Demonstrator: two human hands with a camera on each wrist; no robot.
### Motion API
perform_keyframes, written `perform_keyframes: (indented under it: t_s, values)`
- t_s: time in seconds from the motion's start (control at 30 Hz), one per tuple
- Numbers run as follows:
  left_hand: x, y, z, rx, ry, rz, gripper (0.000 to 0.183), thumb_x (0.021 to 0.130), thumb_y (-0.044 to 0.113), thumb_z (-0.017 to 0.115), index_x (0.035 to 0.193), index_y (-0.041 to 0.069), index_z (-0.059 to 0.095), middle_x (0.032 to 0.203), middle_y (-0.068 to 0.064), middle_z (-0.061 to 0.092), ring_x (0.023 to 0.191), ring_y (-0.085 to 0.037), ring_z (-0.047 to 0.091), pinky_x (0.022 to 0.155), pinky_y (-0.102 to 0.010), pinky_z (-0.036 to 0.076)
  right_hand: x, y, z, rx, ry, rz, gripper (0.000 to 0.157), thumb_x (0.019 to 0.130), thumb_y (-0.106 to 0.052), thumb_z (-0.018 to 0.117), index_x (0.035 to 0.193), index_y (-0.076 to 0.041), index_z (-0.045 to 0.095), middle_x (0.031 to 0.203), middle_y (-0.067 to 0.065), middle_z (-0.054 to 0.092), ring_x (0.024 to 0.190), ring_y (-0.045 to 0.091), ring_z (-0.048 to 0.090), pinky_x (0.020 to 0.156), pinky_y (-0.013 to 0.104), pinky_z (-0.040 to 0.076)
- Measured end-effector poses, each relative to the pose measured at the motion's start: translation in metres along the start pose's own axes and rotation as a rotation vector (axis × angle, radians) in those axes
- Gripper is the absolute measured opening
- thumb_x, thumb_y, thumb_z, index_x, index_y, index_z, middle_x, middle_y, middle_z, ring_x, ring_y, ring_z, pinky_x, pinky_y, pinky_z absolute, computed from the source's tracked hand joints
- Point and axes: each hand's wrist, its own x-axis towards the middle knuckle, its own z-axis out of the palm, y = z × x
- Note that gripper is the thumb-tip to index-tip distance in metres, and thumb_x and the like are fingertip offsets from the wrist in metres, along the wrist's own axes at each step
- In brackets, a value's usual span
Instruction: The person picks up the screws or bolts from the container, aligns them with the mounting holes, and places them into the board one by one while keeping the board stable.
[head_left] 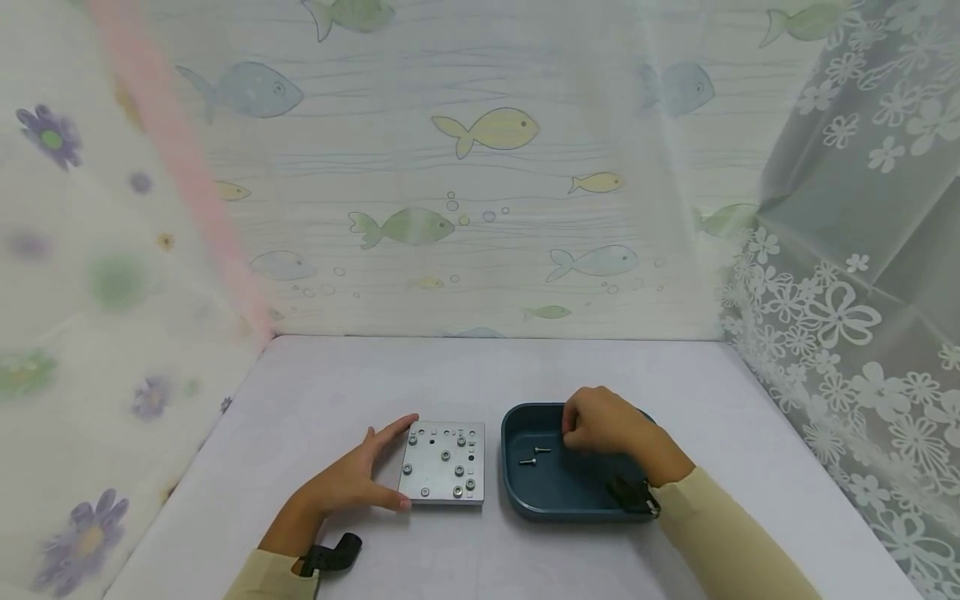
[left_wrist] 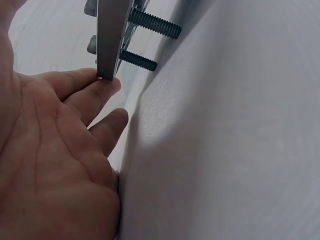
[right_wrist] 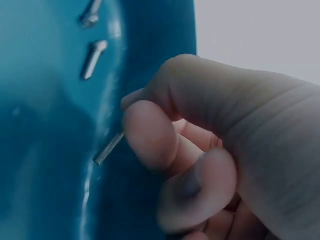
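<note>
A silver metal plate carries several socket-head screws and some bare holes. My left hand holds its left side, with the thumb at the near corner and fingers at the far corner. Threaded screw ends stick out beneath the plate in the left wrist view. Over the blue tray, my right hand pinches a small screw between thumb and index finger. Its threaded end shows; the head is hidden by the fingers. Two loose screws, one nearer and one farther, lie in the tray.
The tray stands just right of the plate on a white-covered table. A fish-print curtain hangs behind the table, with other curtains at left and right. Black straps with a camera mount sit on the wrists.
</note>
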Motion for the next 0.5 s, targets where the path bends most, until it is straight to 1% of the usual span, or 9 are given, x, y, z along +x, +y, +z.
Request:
perform_keyframes:
  t_s: [0.17,0.3,0.5]
  values:
    - [0.0,-0.001,0.001,0.003,-0.008,-0.03,0.126,0.061,0.042,0.098,0.165,0.034,0.026,0.175,-0.001,0.013,0.154,-0.053,-0.02,0.112,-0.083,-0.008,-0.001,-0.007,-0.004,0.031,0.05,-0.064,0.01,0.084,-0.015,0.073,0.078,-0.022,0.069,0.059,-0.008,0.062,0.052,0.01,0.057,0.055,0.03,0.05]
    - [0.0,0.0,0.001,-0.002,-0.011,-0.027,0.127,0.061,0.041,0.098,0.165,0.034,0.025,0.175,0.0,0.013,0.154,-0.053,-0.02,0.113,-0.083,-0.008,-0.002,-0.014,-0.006,0.056,0.089,-0.096,0.007,0.083,-0.016,0.072,0.08,-0.022,0.068,0.056,-0.008,0.057,0.051,0.008,0.052,0.055,0.028,0.046]
    - [0.0,-0.001,0.001,0.027,0.002,-0.034,0.128,0.059,0.044,0.098,0.164,0.035,0.026,0.174,0.001,0.016,0.155,-0.054,-0.016,0.114,-0.083,-0.005,-0.004,-0.027,-0.009,0.129,0.131,-0.133,0.004,0.084,-0.015,0.071,0.086,-0.019,0.07,0.057,-0.008,0.052,0.053,0.008,0.047,0.056,0.026,0.042]
